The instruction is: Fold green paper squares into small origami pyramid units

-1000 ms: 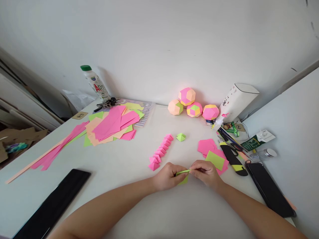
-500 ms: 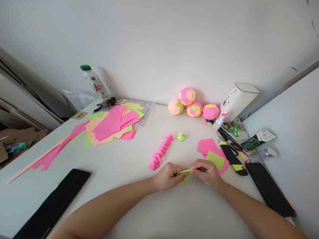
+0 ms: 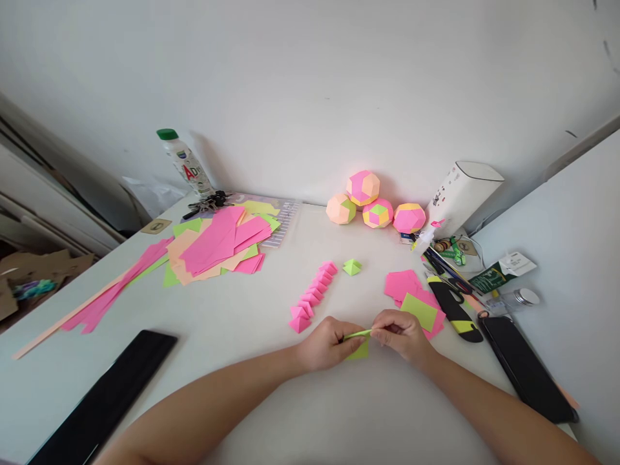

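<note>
Between my hands is a green piece of paper (image 3: 358, 334), seen nearly edge-on as a narrow folded strip. My left hand (image 3: 325, 343) grips its left part, and the fingers of my right hand (image 3: 400, 334) pinch its right end. Under them a flat green paper (image 3: 359, 351) shows in part; whether it joins the held piece I cannot tell. Beyond my left hand runs a slanting row of pink folded paper pyramids (image 3: 312, 297). A single green folded pyramid (image 3: 352, 267) sits to the right of that row's far end.
Pink and green sheets (image 3: 417, 310) lie right of my hands, beside a cutter (image 3: 455, 310) and a black phone (image 3: 527, 368). Several paper balls (image 3: 378, 213) rest by the wall. Loose coloured paper (image 3: 213, 248), a bottle (image 3: 186, 165) and a black slab (image 3: 104, 394) are at left.
Both hands keep nearly the same place and grip on the green paper. The view has shifted very slightly.
</note>
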Available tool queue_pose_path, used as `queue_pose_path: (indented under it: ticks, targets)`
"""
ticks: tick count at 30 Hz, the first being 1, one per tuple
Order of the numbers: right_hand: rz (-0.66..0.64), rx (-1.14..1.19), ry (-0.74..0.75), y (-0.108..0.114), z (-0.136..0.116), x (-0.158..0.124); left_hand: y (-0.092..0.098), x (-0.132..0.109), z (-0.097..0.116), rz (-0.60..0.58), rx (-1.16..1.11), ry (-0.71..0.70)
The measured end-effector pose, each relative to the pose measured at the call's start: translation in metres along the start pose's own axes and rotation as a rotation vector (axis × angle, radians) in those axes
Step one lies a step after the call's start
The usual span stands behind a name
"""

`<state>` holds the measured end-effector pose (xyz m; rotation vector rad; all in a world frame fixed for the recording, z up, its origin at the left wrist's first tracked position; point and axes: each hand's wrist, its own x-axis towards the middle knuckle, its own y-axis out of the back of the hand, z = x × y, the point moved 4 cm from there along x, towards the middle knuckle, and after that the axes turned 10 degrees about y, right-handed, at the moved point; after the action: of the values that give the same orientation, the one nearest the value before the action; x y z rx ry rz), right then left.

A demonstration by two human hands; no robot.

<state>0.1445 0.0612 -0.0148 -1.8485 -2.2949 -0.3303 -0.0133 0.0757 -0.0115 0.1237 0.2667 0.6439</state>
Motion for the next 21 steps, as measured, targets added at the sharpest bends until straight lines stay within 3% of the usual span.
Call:
queue_pose_path:
  ticks: [13,21]
  targets:
    - [0.006,0.070,-0.062,0.0018,0.0044,-0.0051,0.0037,0.0015,-0.0055,0.016,-0.066,0.122]
    - [-0.055,-0.137,0.011,-0.0045,-0.0017,-0.0051,0.0030,0.0015,-0.0076,0.064,-0.074,0.156]
